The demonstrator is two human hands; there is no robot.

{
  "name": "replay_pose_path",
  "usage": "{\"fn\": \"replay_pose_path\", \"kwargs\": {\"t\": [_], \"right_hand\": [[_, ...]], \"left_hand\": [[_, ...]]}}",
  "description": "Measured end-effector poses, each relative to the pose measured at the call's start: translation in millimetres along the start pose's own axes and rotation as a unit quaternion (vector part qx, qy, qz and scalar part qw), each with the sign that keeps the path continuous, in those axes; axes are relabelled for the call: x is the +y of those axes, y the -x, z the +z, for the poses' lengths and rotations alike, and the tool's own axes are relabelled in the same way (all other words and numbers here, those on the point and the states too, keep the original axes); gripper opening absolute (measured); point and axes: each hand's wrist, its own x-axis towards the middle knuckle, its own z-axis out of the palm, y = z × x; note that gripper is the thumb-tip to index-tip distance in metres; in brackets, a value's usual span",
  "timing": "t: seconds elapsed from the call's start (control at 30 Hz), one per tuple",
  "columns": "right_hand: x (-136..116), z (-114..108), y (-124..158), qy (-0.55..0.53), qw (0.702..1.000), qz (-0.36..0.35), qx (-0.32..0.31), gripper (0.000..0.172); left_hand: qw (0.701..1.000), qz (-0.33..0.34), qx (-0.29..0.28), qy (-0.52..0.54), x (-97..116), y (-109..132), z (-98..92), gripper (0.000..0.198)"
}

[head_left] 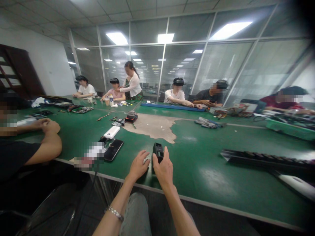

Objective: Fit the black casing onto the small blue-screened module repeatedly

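Observation:
In the head view, my right hand grips a small black plastic housing with openings in its top, thumb on the near side and fingers along its right. The housing stands upright near the table's front edge; its lower part is hidden by the hand. Just left of it, my left hand hovers at or rests on the green tabletop, fingers loosely bent and thumb apart, holding nothing that I can see. A small gap separates this hand from the housing.
Left of my hands lie a black phone and a white power bank with a cable. A black slotted strip lies to the right. Grey gloves and a green basket are farther off. A co-worker's arm rests at left.

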Motion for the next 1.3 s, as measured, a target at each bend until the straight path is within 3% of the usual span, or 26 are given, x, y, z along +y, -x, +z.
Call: {"fn": "replay_pose_path", "kwargs": {"t": [0.17, 0.6, 0.87, 1.3], "right_hand": [[2.2, 13.7, 7.3, 0.024, 1.0, -0.009, 0.0, 0.072], [15.2, 25.4, 25.8, 0.044, 0.999, -0.02, 0.005, 0.073], [20.0, 30.9, 15.3, 0.032, 0.998, -0.059, 0.012, 0.079], [21.5, 32.0, 25.4, 0.068, 0.997, -0.021, -0.01, 0.071]], "left_hand": [[1.0, 0.006, -0.003, -0.004, -2.0, -0.8, 0.6, 0.039], [1.0, 0.005, -0.008, -0.005, -5.8, -2.0, 2.2, 0.041], [1.0, 0.005, -0.006, -0.008, -6.3, -1.3, 3.1, 0.041], [1.0, 0.014, -0.001, -0.022, -1.6, -1.5, 2.6, 0.041]]}}
